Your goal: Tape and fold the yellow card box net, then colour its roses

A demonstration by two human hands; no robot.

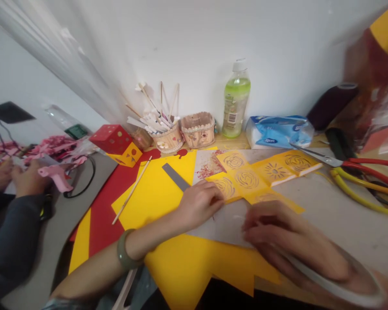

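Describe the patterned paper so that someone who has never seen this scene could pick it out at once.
Find the green bottle at the back. In front of it, on the grey board, lies the patterned paper, its left part by the left hand. Unlike the plain yellow paper left of it, it is orange-yellow and marked with swirls and a sunburst.

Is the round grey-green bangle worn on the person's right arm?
No, the round grey-green bangle circles the left arm, behind the left hand at the edge of the yellow cut-out paper.
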